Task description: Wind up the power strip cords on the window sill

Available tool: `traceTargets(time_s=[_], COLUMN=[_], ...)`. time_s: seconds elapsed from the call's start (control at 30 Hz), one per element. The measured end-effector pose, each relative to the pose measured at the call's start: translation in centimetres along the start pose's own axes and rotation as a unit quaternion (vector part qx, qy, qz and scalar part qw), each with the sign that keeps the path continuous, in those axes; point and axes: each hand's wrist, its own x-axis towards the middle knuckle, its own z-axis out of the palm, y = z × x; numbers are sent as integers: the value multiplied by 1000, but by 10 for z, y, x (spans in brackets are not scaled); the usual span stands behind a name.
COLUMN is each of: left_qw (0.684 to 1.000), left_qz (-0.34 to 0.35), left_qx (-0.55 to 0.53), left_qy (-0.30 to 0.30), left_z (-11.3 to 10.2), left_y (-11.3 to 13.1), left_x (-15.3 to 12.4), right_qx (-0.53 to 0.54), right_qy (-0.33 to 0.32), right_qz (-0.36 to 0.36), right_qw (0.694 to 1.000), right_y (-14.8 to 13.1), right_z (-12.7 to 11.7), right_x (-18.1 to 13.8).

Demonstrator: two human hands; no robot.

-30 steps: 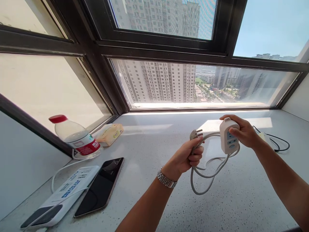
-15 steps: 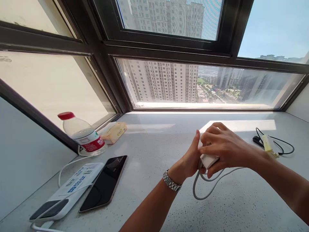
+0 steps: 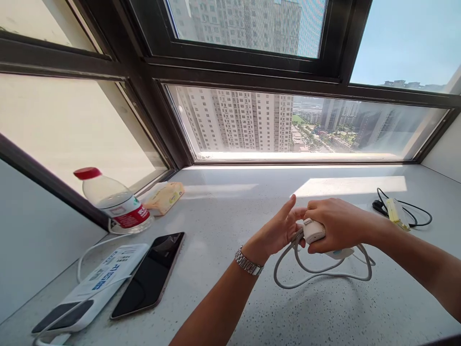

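Note:
My right hand [image 3: 334, 223] is wrapped over a small white power strip [image 3: 314, 230], holding it just above the speckled white sill [image 3: 223, 211]. Its grey-white cable [image 3: 317, 276] loops down onto the sill below the hands. My left hand [image 3: 279, 230], with a metal watch on the wrist, meets the strip's left end, fingers curled there and the forefinger stretched out. The plug is hidden between the two hands.
At the left lie a dark phone [image 3: 149, 276], a white power bank [image 3: 90, 290] with a white cable, a red-capped water bottle [image 3: 113, 202] and a tissue pack [image 3: 165, 198]. A black cable with a yellowish tag [image 3: 398, 211] lies at the right. Windows ring the sill.
A second ago the plug and the strip were held apart, raised. The hands have come together and dropped toward the sill; the cable loop now lies spread on the surface.

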Motion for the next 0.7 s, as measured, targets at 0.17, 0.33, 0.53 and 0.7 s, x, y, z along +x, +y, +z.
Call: traceTargets(time_s=[0.17, 0.33, 0.53, 0.7], left_qw=[998, 984, 983, 993], left_qz=[41, 56, 57, 80], left_qx=[45, 162, 165, 73], left_qy=[12, -57, -54, -36], left_z=[8, 7, 2, 12], left_y=[7, 14, 11, 6], left_x=[-7, -19, -17, -12], right_qx=[106, 284, 376, 490], right_qy=[-45, 20, 68, 33], right_qz=[-23, -11, 42, 55], right_qw=[993, 958, 923, 870], right_y=[8, 31, 60, 73], right_z=[-7, -17, -24, -7], right_x=[4, -7, -32, -49])
